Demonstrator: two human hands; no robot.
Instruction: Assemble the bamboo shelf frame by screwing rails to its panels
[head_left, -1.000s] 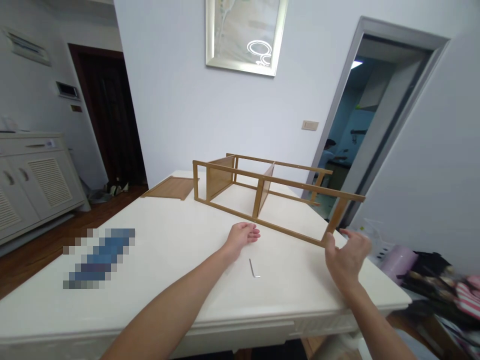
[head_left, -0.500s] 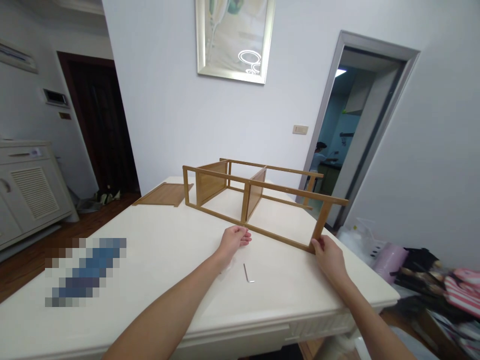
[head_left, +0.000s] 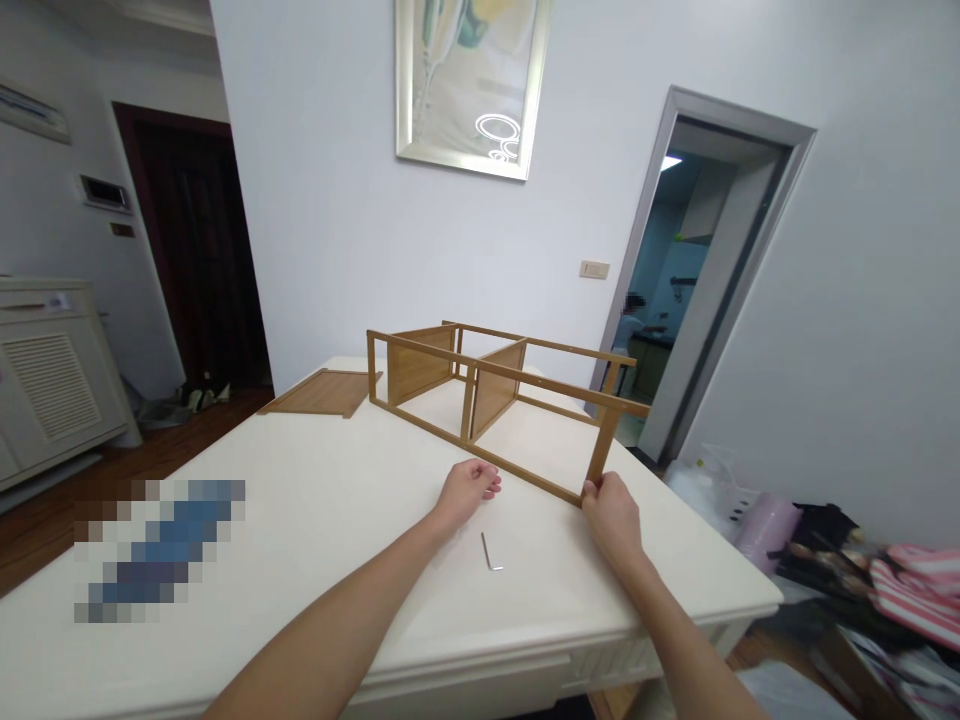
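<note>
A wooden shelf frame lies on its side on the white table, two slatless boards fixed across it. My right hand is closed around the near right corner of the frame, thumb against its end bar. In front of the frame's long lower rail is my left hand, its fingers curled together; whatever they may hold is too small to make out. Just below that hand, an L-shaped hex key rests on the tabletop. Farther left lies a loose wooden shelf panel, flat near the table's far edge.
A pixelated blue item lies at the table's left. Bags and a pink roll are heaped on the floor right of the table. A wall with a framed picture rises behind. Through the doorway a person stands in another room.
The frame's right end has swung left and towards me, with my right hand on its corner. My left hand stays in nearly the same place. The view has shifted slightly.
</note>
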